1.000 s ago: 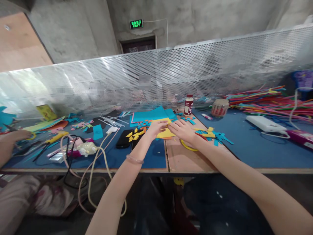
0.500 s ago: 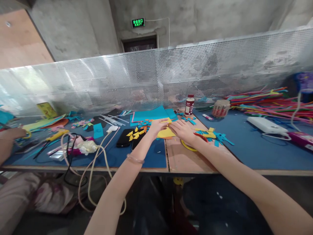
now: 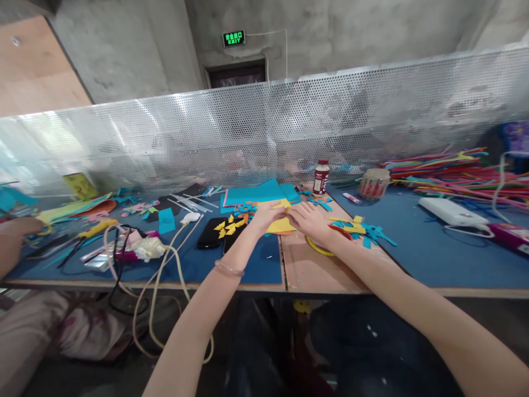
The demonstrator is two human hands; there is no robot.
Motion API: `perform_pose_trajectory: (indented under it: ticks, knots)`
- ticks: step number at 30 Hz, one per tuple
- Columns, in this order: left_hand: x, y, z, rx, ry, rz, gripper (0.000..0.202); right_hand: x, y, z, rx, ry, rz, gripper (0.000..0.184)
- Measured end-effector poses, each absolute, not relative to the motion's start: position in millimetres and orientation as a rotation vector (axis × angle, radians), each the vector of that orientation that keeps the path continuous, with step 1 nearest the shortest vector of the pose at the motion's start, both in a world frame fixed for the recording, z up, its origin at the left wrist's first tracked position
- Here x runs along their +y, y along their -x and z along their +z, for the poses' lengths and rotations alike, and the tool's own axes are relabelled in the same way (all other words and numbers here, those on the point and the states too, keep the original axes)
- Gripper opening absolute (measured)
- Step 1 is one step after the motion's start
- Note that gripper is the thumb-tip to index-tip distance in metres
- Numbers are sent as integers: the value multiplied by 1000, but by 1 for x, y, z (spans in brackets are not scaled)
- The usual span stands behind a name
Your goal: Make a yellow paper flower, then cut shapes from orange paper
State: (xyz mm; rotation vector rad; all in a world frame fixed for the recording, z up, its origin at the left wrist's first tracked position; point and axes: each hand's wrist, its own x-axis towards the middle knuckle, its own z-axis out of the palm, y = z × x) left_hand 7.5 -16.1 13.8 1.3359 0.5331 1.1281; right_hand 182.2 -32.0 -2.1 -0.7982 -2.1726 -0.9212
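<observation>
Both hands meet over the middle of the table. With its fingers closed, my left hand (image 3: pixel 268 217) grips a piece of yellow paper (image 3: pixel 281 224). The fingertips of my right hand (image 3: pixel 309 221) press on the same paper from the other side. The fold or edge between the fingers is too small to make out. Beneath my right wrist, a yellow and orange ring-shaped thing (image 3: pixel 320 247) is partly hidden. Small folded yellow paper pieces (image 3: pixel 231 226) lie by my left forearm, some on a dark phone. Blue paper sheets (image 3: pixel 256 193) lie behind my hands.
A bottle with a red cap (image 3: pixel 321 178) and a clear plastic jar (image 3: pixel 374 183) stand behind. Colourful pipe cleaners (image 3: pixel 446 171) pile up at right, near a white power bank (image 3: pixel 451 212). Cables (image 3: pixel 177 259) hang over the front edge. Another person's hand (image 3: pixel 16 237) is at left.
My fingers have shifted slightly on the yellow paper, the right ones curling more. Both arms stay almost in place. At far left, a blue paper near the other person's hand has moved.
</observation>
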Motion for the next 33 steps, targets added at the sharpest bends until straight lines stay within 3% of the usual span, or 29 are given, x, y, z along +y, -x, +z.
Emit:
perform_pose_trajectory:
  ticks: [13, 19, 22, 33]
  knots:
    - [-11, -8, 9, 471, -1218, 1153, 29, -30, -179, -5, -2067, 801, -911, 14]
    - [-9, -10, 5, 519, -1177, 1228, 71, -28, -182, -7, -2047, 806, -813, 12]
    - [-10, -12, 4, 563, -1169, 1257, 81, -26, -181, -9, -2017, 809, -772, 12]
    - [-13, -15, 8, 604, -1136, 1249, 74, -29, -173, -9, -1933, 812, -611, 14]
